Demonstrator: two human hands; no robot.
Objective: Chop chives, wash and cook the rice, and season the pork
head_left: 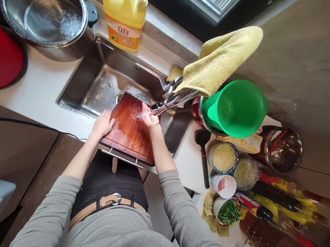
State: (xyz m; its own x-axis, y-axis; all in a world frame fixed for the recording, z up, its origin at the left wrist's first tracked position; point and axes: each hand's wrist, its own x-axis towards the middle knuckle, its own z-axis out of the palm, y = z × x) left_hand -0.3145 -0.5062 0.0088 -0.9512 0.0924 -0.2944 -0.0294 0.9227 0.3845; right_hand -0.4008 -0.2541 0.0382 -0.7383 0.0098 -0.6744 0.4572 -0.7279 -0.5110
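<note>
A wet, reddish-brown wooden cutting board (127,134) with a metal handle lies tilted over the front edge of the steel sink (93,85). My left hand (103,124) grips the board's left edge, its thumb on the top face. Water runs from the chrome faucet (170,102) onto the board. Under the spout, my right hand (150,117) is at the upper right of the board, fingers stretched out in the stream, holding nothing that shows. A yellow cloth (222,58) hangs over the faucet.
Behind the sink stands a yellow detergent jug (124,17). A large steel pot (45,12) sits to the left. Along the right counter are a green colander (236,108), a black spatula (203,153), a bowl of minced food (224,157) and a cup of chopped greens (229,212).
</note>
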